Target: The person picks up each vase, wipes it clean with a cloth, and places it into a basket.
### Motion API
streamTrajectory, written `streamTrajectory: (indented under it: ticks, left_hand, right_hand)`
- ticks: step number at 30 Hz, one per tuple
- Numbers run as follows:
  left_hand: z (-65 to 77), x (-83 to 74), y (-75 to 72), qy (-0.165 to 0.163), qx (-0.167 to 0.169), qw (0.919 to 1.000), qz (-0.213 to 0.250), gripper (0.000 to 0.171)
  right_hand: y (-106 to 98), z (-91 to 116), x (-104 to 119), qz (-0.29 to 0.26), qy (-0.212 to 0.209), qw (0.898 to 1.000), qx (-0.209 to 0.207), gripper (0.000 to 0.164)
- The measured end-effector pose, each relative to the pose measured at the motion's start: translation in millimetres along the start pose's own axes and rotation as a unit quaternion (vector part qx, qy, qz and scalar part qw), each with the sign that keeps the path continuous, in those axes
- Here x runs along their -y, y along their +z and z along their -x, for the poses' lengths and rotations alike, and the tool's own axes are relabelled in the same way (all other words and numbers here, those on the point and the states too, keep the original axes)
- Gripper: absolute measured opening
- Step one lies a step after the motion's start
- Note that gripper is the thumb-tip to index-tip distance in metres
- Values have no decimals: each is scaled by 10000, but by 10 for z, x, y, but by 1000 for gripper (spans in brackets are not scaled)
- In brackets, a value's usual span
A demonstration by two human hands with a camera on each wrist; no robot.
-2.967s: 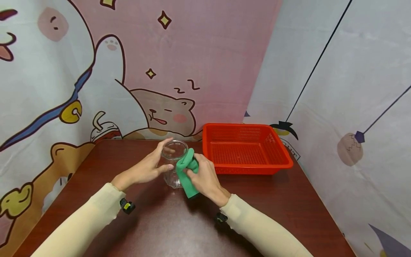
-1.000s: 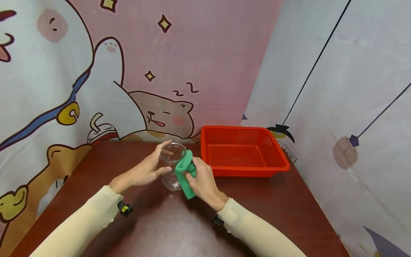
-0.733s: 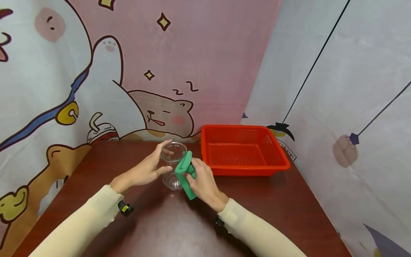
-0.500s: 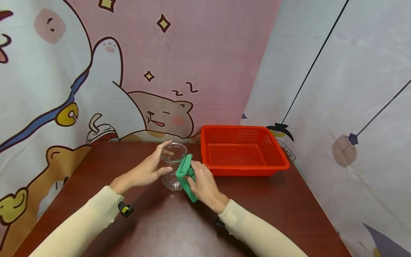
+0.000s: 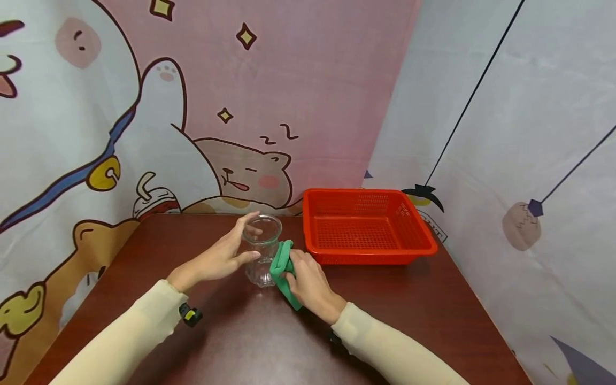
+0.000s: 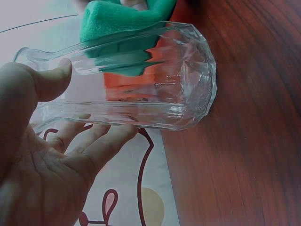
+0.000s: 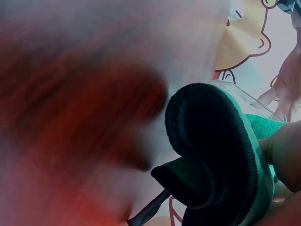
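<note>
Glass jar (image 5: 266, 249): stands on table (image 5: 250, 342), left hand (image 5: 223, 256) holds it. Green cloth (image 5: 280, 265): right hand (image 5: 312, 282) grips it beside jar.

Left hand (image 5: 216, 260) holds thumb (image 6: 54, 84) and fingers (image 6: 110, 147) apart; right hand (image 5: 313, 284) is curled.

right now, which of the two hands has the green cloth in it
The right hand grips the green cloth; the left hand is instead around the glass jar.

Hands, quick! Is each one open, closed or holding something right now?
Left hand: holding the glass jar.
Right hand: holding the green cloth.
</note>
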State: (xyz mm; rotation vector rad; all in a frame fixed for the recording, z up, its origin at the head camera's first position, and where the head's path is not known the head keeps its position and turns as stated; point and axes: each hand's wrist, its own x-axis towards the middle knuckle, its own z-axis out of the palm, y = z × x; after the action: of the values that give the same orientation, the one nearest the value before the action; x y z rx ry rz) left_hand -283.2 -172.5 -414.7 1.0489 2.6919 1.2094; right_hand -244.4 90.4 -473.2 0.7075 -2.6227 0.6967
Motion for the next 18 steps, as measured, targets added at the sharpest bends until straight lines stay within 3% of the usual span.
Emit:
streamTrajectory:
  ticks: [9, 18]
  left_hand:
    - [-11, 0, 1, 49, 1, 10000, 28, 97]
    - [-10, 24, -2, -4, -47, 10000, 67, 95]
  right_hand:
    - [41, 55, -49, 285, -55, 9995, 123, 36]
    - [57, 51, -86, 669, -22, 9955, 665, 18]
